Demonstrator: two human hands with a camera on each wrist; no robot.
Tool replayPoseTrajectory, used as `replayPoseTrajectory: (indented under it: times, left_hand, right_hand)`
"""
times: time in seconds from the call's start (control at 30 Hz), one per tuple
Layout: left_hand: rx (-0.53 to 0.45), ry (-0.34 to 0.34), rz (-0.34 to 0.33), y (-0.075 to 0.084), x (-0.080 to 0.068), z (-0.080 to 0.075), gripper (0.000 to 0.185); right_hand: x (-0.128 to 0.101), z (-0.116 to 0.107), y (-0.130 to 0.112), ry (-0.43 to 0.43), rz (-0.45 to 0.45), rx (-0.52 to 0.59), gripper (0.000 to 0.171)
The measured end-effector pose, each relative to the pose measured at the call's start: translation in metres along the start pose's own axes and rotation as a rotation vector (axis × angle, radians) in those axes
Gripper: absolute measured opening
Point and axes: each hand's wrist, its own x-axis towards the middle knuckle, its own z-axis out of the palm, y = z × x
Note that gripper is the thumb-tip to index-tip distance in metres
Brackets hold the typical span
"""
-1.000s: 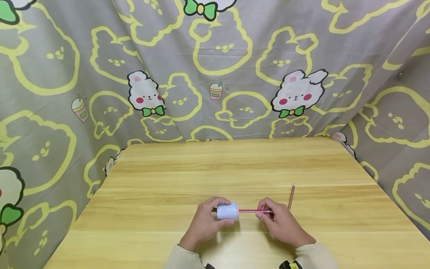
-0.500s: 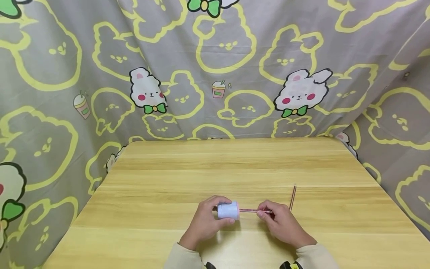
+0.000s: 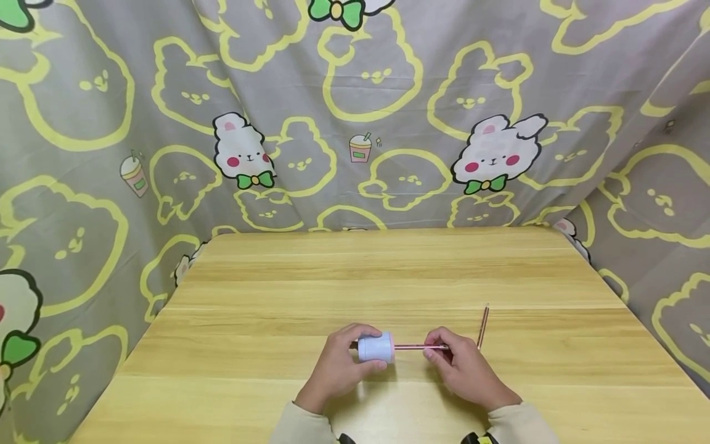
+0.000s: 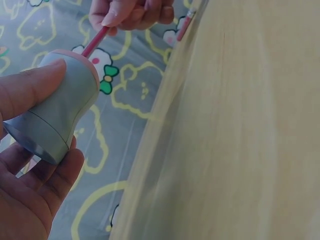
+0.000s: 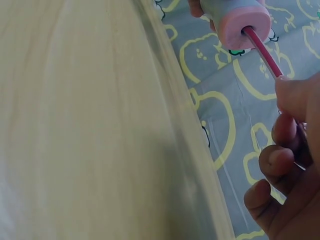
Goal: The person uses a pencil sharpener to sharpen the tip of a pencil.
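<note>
My left hand (image 3: 345, 365) grips a light blue, barrel-shaped pencil sharpener (image 3: 376, 348), thumb on one side and fingers on the other. The sharpener lies on its side in the air, its pink end (image 5: 246, 24) facing right. A red pencil (image 3: 409, 347) runs into the round hole in that end, so its tip is hidden. With thumb and fingertips my right hand (image 3: 465, 365) pinches the pencil near its outer end. In the left wrist view the blue body (image 4: 62, 102) tilts, with the pencil (image 4: 96, 42) leading up to the right hand.
Another striped pencil (image 3: 483, 325) lies on the wooden table (image 3: 355, 277), just beyond my right hand. A grey curtain (image 3: 310, 74) with cartoon animals hangs behind the table and along its sides.
The pencil's visible side has gone from plain red to patterned and then striped, so it has turned in the sharpener. Both hands stay nearly in place; the head view shifted slightly.
</note>
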Motion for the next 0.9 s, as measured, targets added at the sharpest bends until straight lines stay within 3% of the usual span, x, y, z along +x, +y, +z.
replayPoseTrajectory:
  times: [0.37, 0.7, 0.9]
  left_hand:
    - [0.002, 0.027, -0.015, -0.003, -0.003, -0.007, 0.041]
    - [-0.01, 0.048, -0.023, -0.006, -0.005, -0.011, 0.041]
    - [-0.02, 0.064, -0.03, -0.008, -0.007, -0.013, 0.042]
  right_hand:
    - [0.007, 0.008, -0.003, 0.008, 0.001, 0.064, 0.012]
    - [0.011, 0.014, 0.0, -0.003, -0.024, 0.054, 0.01]
    - [0.013, 0.016, -0.002, 0.004, 0.008, 0.078, 0.011]
